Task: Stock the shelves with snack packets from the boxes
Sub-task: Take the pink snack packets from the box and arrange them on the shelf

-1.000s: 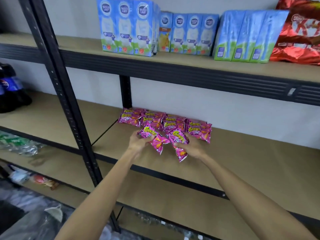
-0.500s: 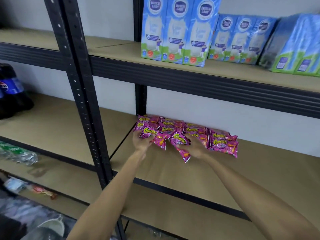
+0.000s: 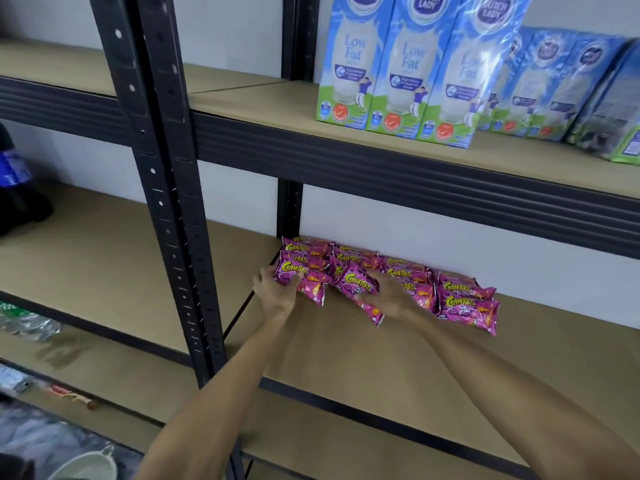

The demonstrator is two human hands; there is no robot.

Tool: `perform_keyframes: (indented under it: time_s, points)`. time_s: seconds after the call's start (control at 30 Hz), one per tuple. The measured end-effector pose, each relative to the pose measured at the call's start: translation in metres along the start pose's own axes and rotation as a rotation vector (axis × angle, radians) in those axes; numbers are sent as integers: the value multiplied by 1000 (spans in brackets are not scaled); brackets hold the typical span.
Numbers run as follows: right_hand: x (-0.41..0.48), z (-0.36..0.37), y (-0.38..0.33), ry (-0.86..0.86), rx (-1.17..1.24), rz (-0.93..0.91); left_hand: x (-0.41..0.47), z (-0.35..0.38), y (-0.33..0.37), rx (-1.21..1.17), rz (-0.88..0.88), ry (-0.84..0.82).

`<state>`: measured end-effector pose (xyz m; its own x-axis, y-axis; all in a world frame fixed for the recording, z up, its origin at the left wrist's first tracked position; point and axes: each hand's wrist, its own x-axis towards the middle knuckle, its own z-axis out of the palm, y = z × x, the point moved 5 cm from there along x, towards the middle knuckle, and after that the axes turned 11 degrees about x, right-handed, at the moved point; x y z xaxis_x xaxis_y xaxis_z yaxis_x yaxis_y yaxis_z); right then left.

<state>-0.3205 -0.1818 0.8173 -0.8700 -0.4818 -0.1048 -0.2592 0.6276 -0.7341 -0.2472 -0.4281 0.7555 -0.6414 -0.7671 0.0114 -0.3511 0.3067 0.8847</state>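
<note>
Head view: two bare forearms reach up from the lower edge toward the middle shelf (image 3: 346, 358), a tan board edged in black metal. The left hand (image 3: 277, 292) curls its fingers around the near end of the leftmost Corntoz packet (image 3: 298, 275), gripping it at the shelf's left end, close to the black upright post (image 3: 162, 188). The right hand (image 3: 394, 296) lies flat and spread, palm down, pressing on the middle of the pink Corntoz packets (image 3: 464, 303) without closing around any one of them. The packets lie in overlapping rows along the back edge of this shelf against the white wall, starting at the rear left corner and running rightward; the two nearest the right end stick out toward the front. The rest of the board is bare.

On the shelf above (image 3: 270, 102), three Dutch Lady Low Fat milk cartons (image 3: 394, 64) stand upright, shrink-wrapped together, near its front edge. Behind and to their right stands a second wrapped pack of smaller cartons (image 3: 550, 84). In the left bay, a dark soda bottle (image 3: 14, 188) stands at the frame's left edge.
</note>
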Motion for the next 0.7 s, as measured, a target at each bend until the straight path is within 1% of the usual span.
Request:
perform_keyframes:
  time_s: [0.1,0.2,0.27,0.33,0.43,0.57,0.7]
  points:
    - [8,3,-2,-12,-35,-21,4,3,1,166,29,62]
    - [16,4,-2,-29,-57,-32,2,6,0,240,64,117]
    - [20,5,-1,-11,-97,-48,-1,8,0,292,104,140]
    - [24,7,-3,39,-187,-87,-3,9,-1,333,146,145]
    - [28,13,-9,108,-307,-127,-3,11,-1,358,193,129]
    - [31,19,-13,153,-454,-178,-2,12,-2,336,188,115]
    - [30,21,-15,213,-480,-239,-3,11,-2,305,188,137]
